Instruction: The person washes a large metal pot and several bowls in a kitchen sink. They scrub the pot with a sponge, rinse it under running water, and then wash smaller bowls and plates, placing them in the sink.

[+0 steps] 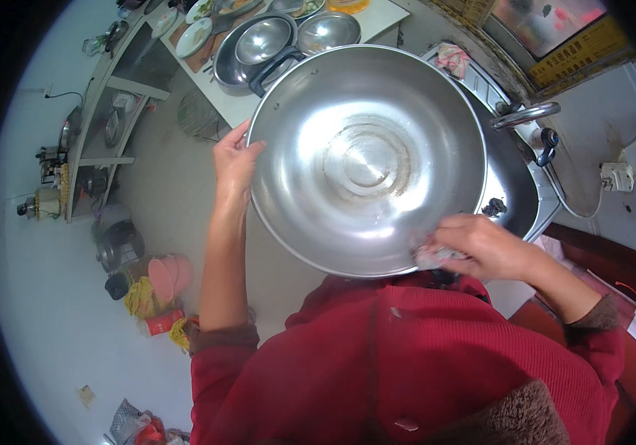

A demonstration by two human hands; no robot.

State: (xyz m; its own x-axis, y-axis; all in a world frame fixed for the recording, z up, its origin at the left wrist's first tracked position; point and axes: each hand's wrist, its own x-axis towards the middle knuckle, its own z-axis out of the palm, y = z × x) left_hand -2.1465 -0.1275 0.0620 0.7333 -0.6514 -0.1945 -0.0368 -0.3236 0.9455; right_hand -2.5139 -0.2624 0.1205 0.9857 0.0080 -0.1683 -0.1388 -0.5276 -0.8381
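Observation:
A large stainless-steel wok (373, 161) is tilted in front of me, its inside facing the camera, with brownish rings around its base. My left hand (234, 158) grips the wok's left rim, thumb on the inner side. My right hand (476, 247) presses a crumpled, blurred pink-and-white cloth (437, 256) against the inside wall near the lower right rim. The wok's black handle (276, 69) sticks out at the upper left. A second pinkish cloth (452, 58) lies on the sink's far ledge.
At the right, partly behind the wok, is a steel sink (518, 183) with a faucet (526, 115) and a dark scrubber (494, 207). A white table (382, 19) beyond holds steel bowls (265, 41) and plates of food. Pink buckets (170, 275) stand on the floor at left.

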